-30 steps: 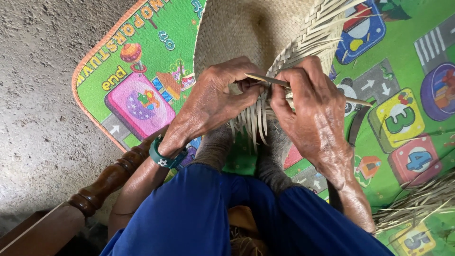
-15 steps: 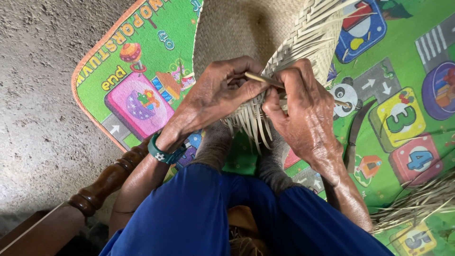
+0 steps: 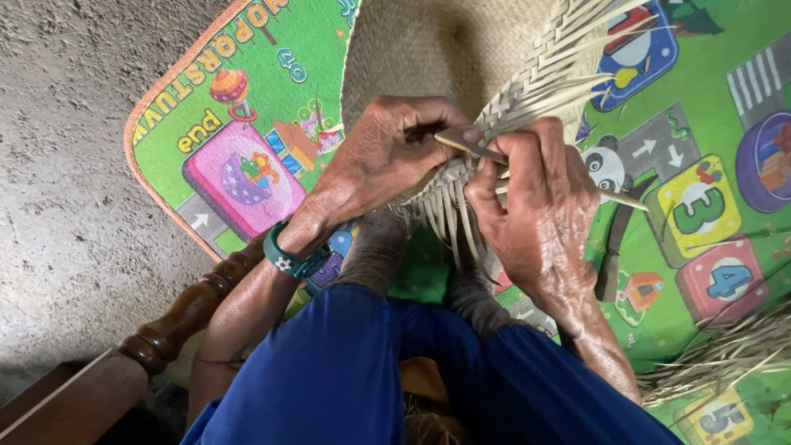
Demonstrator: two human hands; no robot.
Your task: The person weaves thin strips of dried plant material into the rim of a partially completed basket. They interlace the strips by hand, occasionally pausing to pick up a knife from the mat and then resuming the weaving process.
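Note:
A woven palm-leaf mat [image 3: 428,49] lies in front of me, its near edge ending in loose strips [image 3: 449,218]. My left hand [image 3: 387,156], with a teal band on the wrist, pinches the unfinished edge of the weave. My right hand [image 3: 540,206] grips a thin pale strip [image 3: 470,144] that runs across between both hands, its far end sticking out at the right. The fingertips of both hands meet at the mat's edge. My knees in blue cloth are just below the hands.
A bright green play mat [image 3: 700,165] with coloured pictures covers the floor under the work. Bare concrete floor [image 3: 66,165] lies to the left. A turned wooden furniture leg [image 3: 177,317] stands at lower left. A pile of loose dry strips [image 3: 725,354] lies at lower right.
My hands and the weave edge have shifted slightly; the right hand has drawn the strip closer to the left hand's fingers, and the strip's free end sticks out less to the right.

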